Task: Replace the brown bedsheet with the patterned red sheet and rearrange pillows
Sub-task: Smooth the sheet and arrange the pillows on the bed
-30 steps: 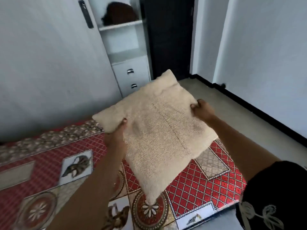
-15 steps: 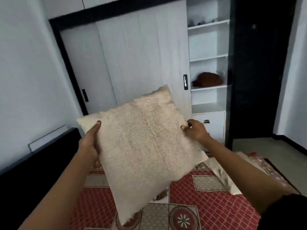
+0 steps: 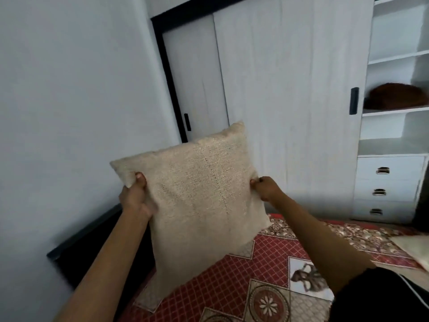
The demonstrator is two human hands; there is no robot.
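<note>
A square beige cushion of coarse woven fabric (image 3: 204, 201) is held upright in the air, slightly tilted, above the near left part of the bed. Its lower corner hangs just over the sheet close to the dark headboard (image 3: 92, 231); whether it touches the sheet cannot be told. The left hand (image 3: 137, 196) grips the cushion's left edge near the top corner, thumb curled over the front. The right hand (image 3: 264, 188) pinches the right edge at about the same height, fingers closed on the fabric. Held by both side edges like this, the cushion stays flat and faces the person, which would suit standing it against the headboard; that seems to be the step in hand.

Under it lies the patterned red sheet (image 3: 232, 282), a red lattice with beige squares, round flower medallions and a white panel showing a dark figure. It already covers the bed, so the sheet change looks done and the pillow arranging remains. At the far right edge of the bed a pale pillow (image 3: 413, 251) shows in part.

To the left is a plain white wall (image 3: 69, 89). Beyond the bed stands a white sliding wardrobe with a black frame and black handles (image 3: 290, 89). To its right are open white shelves (image 3: 397, 126), one holding a brown bundle of fabric (image 3: 397, 96), and below them three white drawers with metal pulls (image 3: 387, 189).
</note>
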